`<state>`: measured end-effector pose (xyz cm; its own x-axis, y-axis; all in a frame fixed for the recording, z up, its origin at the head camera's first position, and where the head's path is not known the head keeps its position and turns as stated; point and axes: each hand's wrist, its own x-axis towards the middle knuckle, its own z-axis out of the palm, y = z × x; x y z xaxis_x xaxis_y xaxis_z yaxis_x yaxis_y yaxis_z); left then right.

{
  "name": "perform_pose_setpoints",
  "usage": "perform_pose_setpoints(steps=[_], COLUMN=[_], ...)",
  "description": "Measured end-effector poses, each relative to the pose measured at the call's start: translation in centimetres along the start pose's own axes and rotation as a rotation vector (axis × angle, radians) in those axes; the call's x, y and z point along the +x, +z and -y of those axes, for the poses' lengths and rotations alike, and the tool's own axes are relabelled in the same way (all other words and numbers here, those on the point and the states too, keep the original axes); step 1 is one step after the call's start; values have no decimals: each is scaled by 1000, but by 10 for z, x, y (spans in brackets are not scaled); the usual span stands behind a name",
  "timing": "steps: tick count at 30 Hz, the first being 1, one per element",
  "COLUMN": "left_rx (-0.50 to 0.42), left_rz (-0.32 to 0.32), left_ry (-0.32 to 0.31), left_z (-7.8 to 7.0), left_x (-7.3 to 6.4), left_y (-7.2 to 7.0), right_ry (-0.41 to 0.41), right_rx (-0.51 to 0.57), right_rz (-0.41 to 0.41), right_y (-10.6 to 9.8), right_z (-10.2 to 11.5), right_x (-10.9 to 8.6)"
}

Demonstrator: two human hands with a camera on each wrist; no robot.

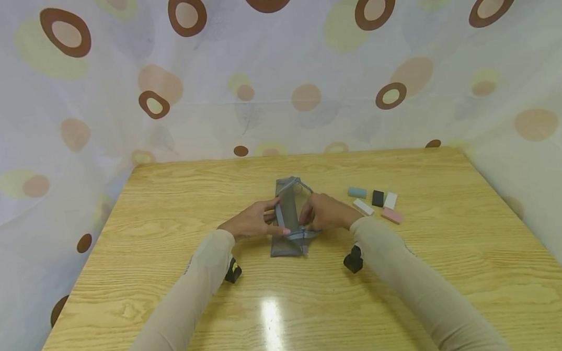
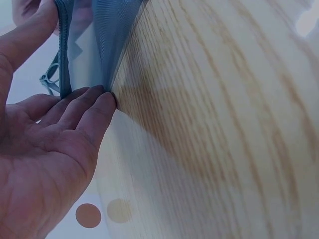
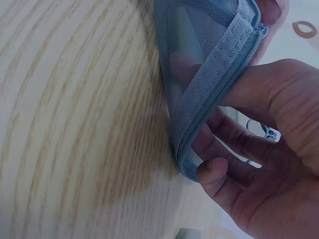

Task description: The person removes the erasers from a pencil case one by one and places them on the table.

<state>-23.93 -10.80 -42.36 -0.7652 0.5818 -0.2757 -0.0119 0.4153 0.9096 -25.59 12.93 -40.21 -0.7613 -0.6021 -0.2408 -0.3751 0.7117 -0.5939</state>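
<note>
A grey-blue mesh zipper pouch [image 1: 289, 206] lies on the table with its zipped mouth spread apart. My left hand [image 1: 254, 219] holds its left rim, thumb near the closer end and fingers farther along; the left wrist view shows those fingertips against the mesh [image 2: 117, 30]. My right hand [image 1: 327, 211] reaches into the mouth with bent fingers. Through the mesh in the right wrist view, the right thumb tip shows behind the zipper edge [image 3: 219, 94]. Whether these fingers pinch anything inside is hidden. A ring-shaped zipper pull [image 3: 269, 133] hangs at the far end.
Right of the pouch lie several small blocks: a blue one [image 1: 357, 192], a black one [image 1: 378, 198], a white one [image 1: 363, 207], another white one [image 1: 390, 200] and a pink one [image 1: 392, 215]. A patterned sheet [image 1: 278, 123] hangs behind the wooden table [image 1: 192, 184].
</note>
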Motion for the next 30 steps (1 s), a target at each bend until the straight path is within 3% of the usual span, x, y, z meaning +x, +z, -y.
perform_pose_setpoints(steps=[13, 30], left_rx=[-14, 10], left_rz=[10, 9], left_ry=[13, 10], left_z=[0, -1], left_x=[-1, -2], left_y=[0, 1], right_ry=[-89, -62], right_rx=[-5, 5], right_rz=[-3, 9], right_y=[-1, -6], right_z=[-11, -8], right_x=[0, -4])
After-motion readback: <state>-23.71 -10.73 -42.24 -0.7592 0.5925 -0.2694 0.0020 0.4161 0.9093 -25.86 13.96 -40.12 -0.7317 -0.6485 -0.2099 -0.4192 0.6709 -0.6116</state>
